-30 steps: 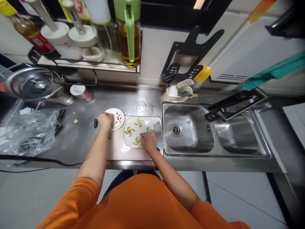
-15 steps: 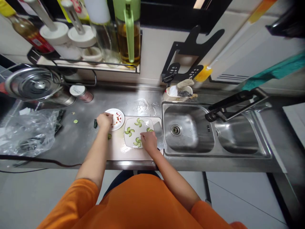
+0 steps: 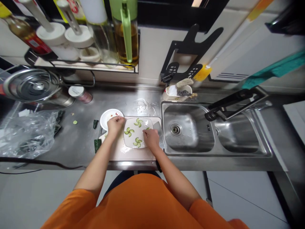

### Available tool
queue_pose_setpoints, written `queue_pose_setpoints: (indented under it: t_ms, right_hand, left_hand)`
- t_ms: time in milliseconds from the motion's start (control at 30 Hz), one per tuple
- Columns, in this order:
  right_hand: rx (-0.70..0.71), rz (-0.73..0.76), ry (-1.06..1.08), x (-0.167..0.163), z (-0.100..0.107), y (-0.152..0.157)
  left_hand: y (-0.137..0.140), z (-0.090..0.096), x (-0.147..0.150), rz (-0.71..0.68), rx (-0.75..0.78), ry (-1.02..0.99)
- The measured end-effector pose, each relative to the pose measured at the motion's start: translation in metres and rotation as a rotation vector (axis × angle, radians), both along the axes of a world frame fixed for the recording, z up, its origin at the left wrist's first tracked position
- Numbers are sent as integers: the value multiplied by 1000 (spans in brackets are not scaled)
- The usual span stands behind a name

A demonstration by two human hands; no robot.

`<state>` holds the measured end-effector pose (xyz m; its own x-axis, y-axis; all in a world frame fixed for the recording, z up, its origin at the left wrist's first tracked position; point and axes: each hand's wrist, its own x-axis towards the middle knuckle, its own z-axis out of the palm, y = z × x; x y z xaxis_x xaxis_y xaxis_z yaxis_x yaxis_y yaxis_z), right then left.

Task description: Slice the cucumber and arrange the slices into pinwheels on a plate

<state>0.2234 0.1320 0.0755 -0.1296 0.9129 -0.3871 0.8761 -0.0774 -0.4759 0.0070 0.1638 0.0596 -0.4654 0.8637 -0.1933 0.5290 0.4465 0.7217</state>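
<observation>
My left hand [image 3: 116,124] is pinched closed over the right part of a small round white plate [image 3: 105,118], its fingertips close to the squarish plate. Small red pieces [image 3: 116,114] show on the round plate beyond my fingers. My right hand [image 3: 152,138] is also pinched, above the right side of the squarish white plate [image 3: 133,124]. Anything held in either pinch is too small to make out. Green cucumber slices [image 3: 137,142] lie on this plate in pinwheel shapes, one partly hidden by my right hand. Beneath it is a pale cutting board [image 3: 119,154].
A broad knife blade [image 3: 158,131] lies beside my right hand, near the double sink [image 3: 188,127]. Dark green cucumber pieces [image 3: 97,145] lie left of the board. A plastic bag [image 3: 28,133], a pot [image 3: 35,83] and a jar [image 3: 80,94] stand farther left.
My left hand has moved right across the small plate, uncovering its left side and a cucumber piece. My right hand has shifted slightly right.
</observation>
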Motion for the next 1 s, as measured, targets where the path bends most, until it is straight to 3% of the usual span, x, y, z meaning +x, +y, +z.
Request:
queue_pose_setpoints:
  t_ms: [167,367,1000]
  right_hand:
    - [42,-5,-9,-1,-1,18]
    - [58,10,-43,-7,-6,32]
    - [63,96,-71,-23,-19,41]
  left_hand:
    - [2,-9,40,-306,44,24]
    - [14,-22,53,-510,72,137]
    - [18,-32,54,-578,115,207]
